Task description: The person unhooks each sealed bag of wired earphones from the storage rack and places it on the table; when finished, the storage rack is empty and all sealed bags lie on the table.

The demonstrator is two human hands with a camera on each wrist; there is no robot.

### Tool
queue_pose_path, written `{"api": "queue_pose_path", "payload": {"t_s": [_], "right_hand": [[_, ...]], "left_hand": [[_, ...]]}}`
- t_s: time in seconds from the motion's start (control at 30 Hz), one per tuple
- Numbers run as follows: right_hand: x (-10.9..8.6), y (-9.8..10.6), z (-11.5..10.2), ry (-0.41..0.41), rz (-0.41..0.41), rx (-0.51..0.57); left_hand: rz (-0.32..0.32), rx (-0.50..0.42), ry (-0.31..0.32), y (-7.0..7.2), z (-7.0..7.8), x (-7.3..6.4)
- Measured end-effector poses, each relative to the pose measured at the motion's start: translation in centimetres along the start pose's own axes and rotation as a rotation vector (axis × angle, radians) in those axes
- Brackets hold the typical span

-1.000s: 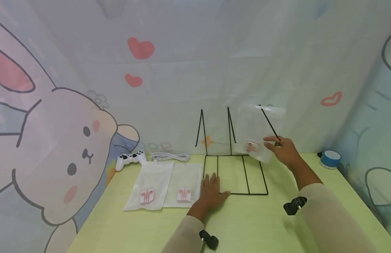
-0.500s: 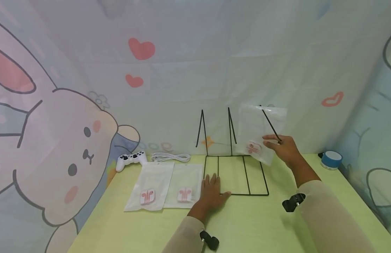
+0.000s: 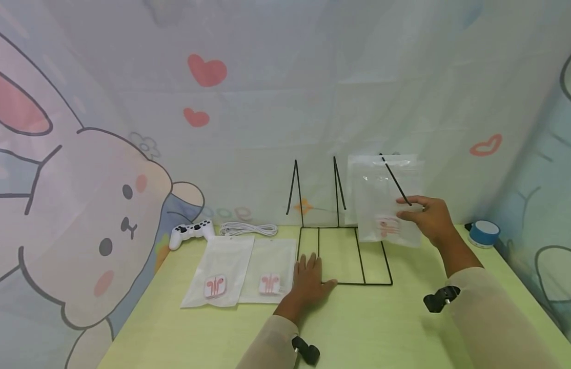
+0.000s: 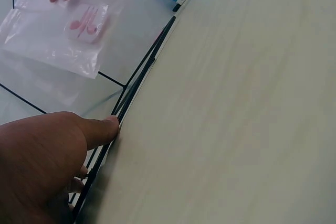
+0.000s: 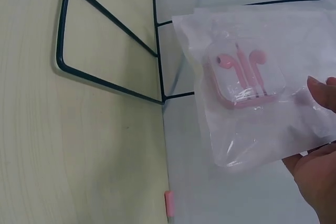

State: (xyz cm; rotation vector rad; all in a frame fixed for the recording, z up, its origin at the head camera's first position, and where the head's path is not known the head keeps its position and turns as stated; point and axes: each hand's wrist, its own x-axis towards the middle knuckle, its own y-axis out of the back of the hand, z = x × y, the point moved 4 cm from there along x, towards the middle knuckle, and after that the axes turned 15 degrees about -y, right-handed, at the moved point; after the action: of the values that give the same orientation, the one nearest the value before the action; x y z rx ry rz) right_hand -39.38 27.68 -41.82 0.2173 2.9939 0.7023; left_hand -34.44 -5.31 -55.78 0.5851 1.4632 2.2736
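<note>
While my left hand (image 3: pixel 308 279) lies with its fingers spread on the front of the black wire rack (image 3: pixel 360 255), my right hand (image 3: pixel 426 215) is narrowed, and it appears to pinch the edge of the hung bag (image 3: pixel 370 197). That bag is at the right prong (image 3: pixel 396 180), whose tip lies close by the fingers; another bag's edge seems to show behind it, though I can't count them for sure.

I judge the work partway: the right prong is loaded, while I see no bag on the left prong (image 3: pixel 291 186) or the middle prong (image 3: pixel 340 183). The held bag doesn't look settled to me, so its placing is unfinished, and two more bags lie flat on the desk (image 3: pixel 184 338), off the rack.

All the bags I can read hold the same thing. Through the hung bag I see a clear case (image 5: pixel 247 72) with pink earphones. The left flat bag (image 3: pixel 232 259) and the right flat bag (image 3: pixel 271 256) each carry a similar case near the lower end. Whether any bag is sealed, I can't tell from here.
</note>
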Motion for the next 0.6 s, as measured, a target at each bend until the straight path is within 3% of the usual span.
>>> {"api": "queue_pose_path", "payload": {"t_s": [0.33,0.6], "right_hand": [[-0.7,1.6,0.4,0.02,0.058,-0.042],[-1.1,3.0,0.3,0.048,0.05,-0.055]], "left_hand": [[0.005,-0.026,-0.006,-0.2,0.0,-0.1],[0.002,-0.013,-0.009,-0.2,-0.1,-0.1]]}}
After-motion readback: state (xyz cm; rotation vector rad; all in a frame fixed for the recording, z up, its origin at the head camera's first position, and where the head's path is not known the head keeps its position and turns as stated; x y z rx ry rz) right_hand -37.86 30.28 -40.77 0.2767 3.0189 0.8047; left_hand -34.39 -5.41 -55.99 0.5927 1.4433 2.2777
